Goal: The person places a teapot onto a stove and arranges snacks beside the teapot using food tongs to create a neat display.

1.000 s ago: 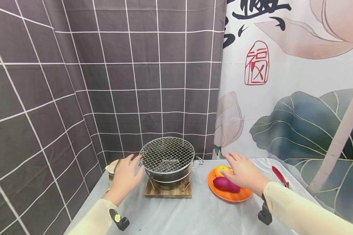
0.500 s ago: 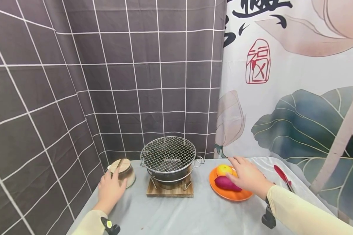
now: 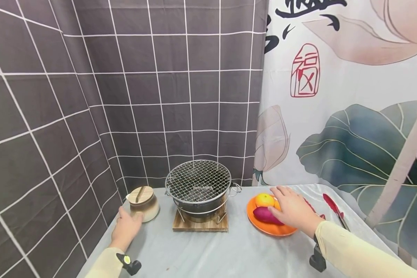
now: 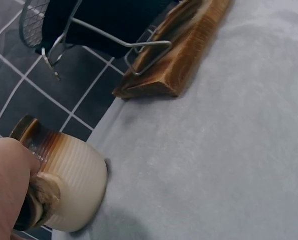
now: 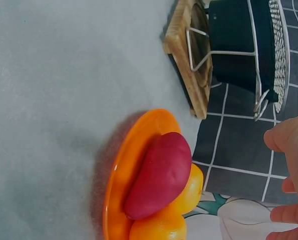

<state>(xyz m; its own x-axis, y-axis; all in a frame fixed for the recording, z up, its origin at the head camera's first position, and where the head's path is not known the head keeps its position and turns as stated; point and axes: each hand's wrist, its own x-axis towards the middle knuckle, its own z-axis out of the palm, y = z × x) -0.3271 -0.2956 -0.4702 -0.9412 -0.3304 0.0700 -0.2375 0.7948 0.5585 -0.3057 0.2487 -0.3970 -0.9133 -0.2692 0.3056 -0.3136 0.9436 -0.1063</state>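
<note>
My left hand grips the side handle of a small cream-and-brown teapot at the table's left. In the left wrist view, the thumb lies near the brown neck of the teapot, and the handle is partly covered by the hand. The teapot stands upright with a flat wooden lid. Over the right edge of an orange plate, my right hand hovers with fingers extended, holding nothing. On that plate lie a purple sweet potato and yellow-orange fruits.
A round grill with a wire mesh stands on a wooden board at the table's middle back. Red-tipped tongs lie right of the plate, partly behind the right hand. Tile-patterned curtain borders the left and back.
My left hand has moved left from beside the grill, down to the teapot's handle, and has closed on it. The right hand stays over the plate, almost unmoved.
</note>
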